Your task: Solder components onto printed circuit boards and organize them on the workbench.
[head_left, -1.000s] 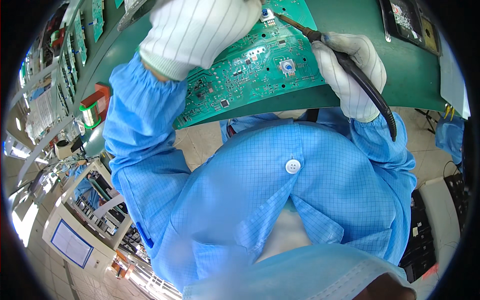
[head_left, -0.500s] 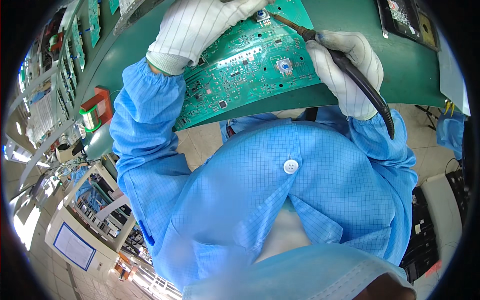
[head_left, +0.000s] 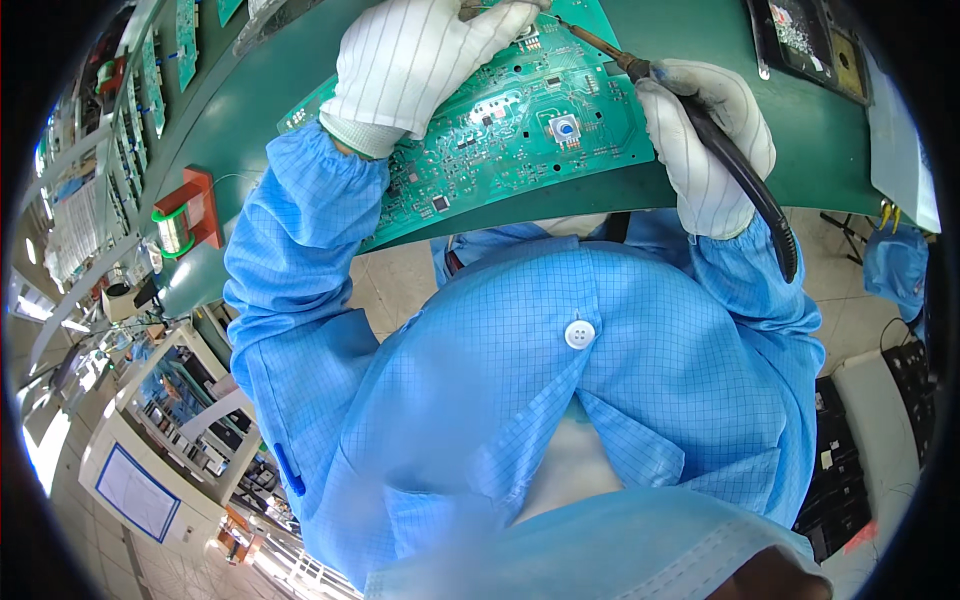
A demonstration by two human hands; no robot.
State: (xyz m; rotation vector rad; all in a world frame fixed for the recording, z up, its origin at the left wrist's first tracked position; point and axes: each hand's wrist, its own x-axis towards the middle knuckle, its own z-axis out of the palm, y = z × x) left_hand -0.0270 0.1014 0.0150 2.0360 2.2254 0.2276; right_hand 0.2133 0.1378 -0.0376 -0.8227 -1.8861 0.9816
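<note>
A green circuit board (head_left: pixel 500 165) lies on the table under my hands. My left hand (head_left: pixel 410 60), in a striped white glove, reaches over its far left part. Its thumb and forefinger are pinched on thin solder wire, mostly hidden, by the far edge of the picture. My right hand (head_left: pixel 715 140), gloved too, grips a soldering iron (head_left: pixel 715 145) by its dark handle. The iron's tip points left, close to my left fingertips and beside a small metal-framed part (head_left: pixel 527 38). A similar part with a blue centre (head_left: pixel 565 128) sits nearer me on the board.
A spool of solder wire (head_left: pixel 174 232) on a red holder (head_left: pixel 205 205) stands left of my sleeve, its thin wire leading toward me. More green boards (head_left: pixel 186 45) stand at the far left. A dark tray with small parts (head_left: pixel 800 40) lies at the far right of the green table (head_left: pixel 820 140).
My left hand has shifted right and the board has turned and slid slightly. The iron and my right hand have moved a little right, and the tip now sits near my left fingertips.
</note>
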